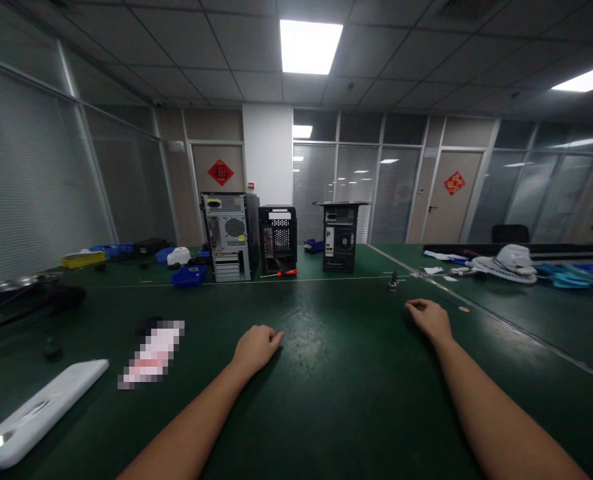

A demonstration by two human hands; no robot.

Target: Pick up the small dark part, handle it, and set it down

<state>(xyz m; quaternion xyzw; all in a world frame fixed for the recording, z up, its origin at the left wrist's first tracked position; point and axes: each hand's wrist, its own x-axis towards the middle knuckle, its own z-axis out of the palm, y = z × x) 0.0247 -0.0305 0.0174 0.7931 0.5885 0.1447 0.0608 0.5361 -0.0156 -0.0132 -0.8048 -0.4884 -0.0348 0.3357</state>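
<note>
Glass-walled office under bright ceiling panels (311,47), with a wide green desk (326,420) before me. Three computer towers (282,243) stand along its far side, a red screwdriver (280,274) lying in front of the middle one. My left hand (258,348) is near the desk's centre, fingers curled inward; my right hand (431,321) is farther right, fingers bent. I cannot tell whether either grasps anything. Just beyond my right hand stands a small metal piece (393,283).
</note>
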